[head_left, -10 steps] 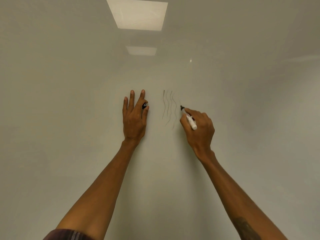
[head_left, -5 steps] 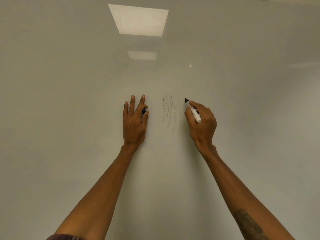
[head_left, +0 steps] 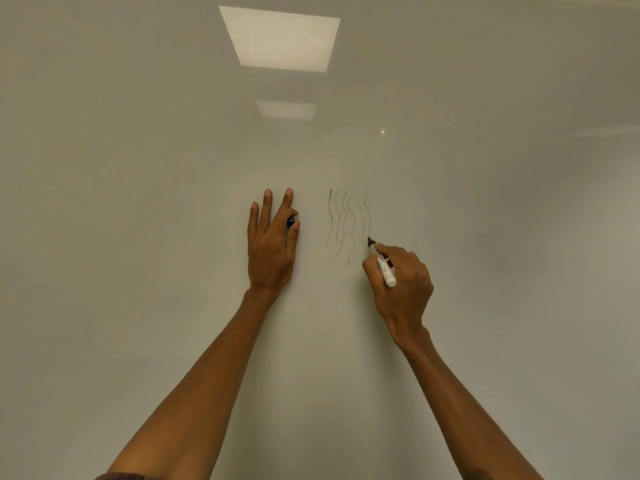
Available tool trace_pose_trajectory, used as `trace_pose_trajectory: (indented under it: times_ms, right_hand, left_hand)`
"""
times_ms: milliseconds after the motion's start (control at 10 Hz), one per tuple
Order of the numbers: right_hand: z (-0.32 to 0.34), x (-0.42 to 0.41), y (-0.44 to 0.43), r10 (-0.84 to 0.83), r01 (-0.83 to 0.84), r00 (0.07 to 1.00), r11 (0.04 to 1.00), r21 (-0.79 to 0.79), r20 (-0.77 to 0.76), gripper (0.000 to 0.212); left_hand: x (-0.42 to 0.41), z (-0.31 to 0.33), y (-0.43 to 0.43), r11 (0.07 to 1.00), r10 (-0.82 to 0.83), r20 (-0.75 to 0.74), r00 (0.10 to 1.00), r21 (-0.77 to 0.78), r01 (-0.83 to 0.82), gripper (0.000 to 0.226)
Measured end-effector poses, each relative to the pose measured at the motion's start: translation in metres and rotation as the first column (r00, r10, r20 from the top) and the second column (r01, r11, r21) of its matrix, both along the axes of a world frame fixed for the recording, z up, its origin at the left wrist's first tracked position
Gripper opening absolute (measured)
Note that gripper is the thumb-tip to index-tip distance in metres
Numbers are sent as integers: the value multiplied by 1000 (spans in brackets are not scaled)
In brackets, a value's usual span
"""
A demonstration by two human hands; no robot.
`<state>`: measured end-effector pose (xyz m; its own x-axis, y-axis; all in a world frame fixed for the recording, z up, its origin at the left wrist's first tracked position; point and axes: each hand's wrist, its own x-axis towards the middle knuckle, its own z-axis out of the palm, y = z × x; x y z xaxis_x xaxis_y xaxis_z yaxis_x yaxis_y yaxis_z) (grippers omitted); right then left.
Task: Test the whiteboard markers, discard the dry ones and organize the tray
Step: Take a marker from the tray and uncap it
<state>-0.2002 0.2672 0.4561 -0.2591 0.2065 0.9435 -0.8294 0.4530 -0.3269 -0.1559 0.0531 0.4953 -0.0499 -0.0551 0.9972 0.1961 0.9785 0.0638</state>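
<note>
Right hand (head_left: 398, 282), center frame, grips a whiteboard marker (head_left: 383, 266), its tip drawing faint wavy test lines (head_left: 346, 226) on the whiteboard (head_left: 138, 202). Left hand (head_left: 272, 247) braces flat, pinching the black cap (head_left: 292, 221), likely for recapping.

A pale, glossy board (head_left: 138, 202) is filling the whole view, greying off toward its edges. A big square ceiling light (head_left: 280, 38) is reflecting brightly near the top, a fainter second panel (head_left: 285, 110) is glowing below it, and a tiny glint (head_left: 382, 131) is sparkling to the right.

White marker (head_left: 386, 270), black tip (head_left: 370, 241); black cap (head_left: 291, 222); faint grey wavy lines (head_left: 353, 230).
</note>
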Motion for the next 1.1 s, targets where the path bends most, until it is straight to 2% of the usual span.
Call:
trace_pose_trajectory:
  times_ms: [100, 200, 300, 500, 900, 1100]
  right_hand:
    - [-18, 10, -1, 11, -14, 998, 999, 42, 63, 4]
    - [-12, 12, 2, 166, -168, 981, 986, 5, 100, 3]
    - [11, 13, 4, 468, -458, 879, 882, -115, 87, 11]
    - [35, 10, -5, 426, -427, 904, 902, -62, -30, 23]
    - [52, 3, -13, 259, -261, 965, 965, -32, -45, 29]
    - [54, 18, -33, 219, -202, 964, 972, 118, -151, 24]
  left_hand:
    - [0, -1, 0, 1000, -6, 6, 1000, -2, 6, 34]
    - [1, 0, 0, 1000, -15, 14, 1000, 3, 14, 34]
    - [1, -1, -1, 1000, -9, 19, 1000, 4, 9, 32]
    - [1, -1, -1, 1000, -23, 19, 1000, 0, 23, 32]
    - [0, -1, -2, 1000, -13, 2, 1000, -25, 13, 25]
    - [-1, -2, -3, 1000, -14, 9, 1000, -25, 15, 31]
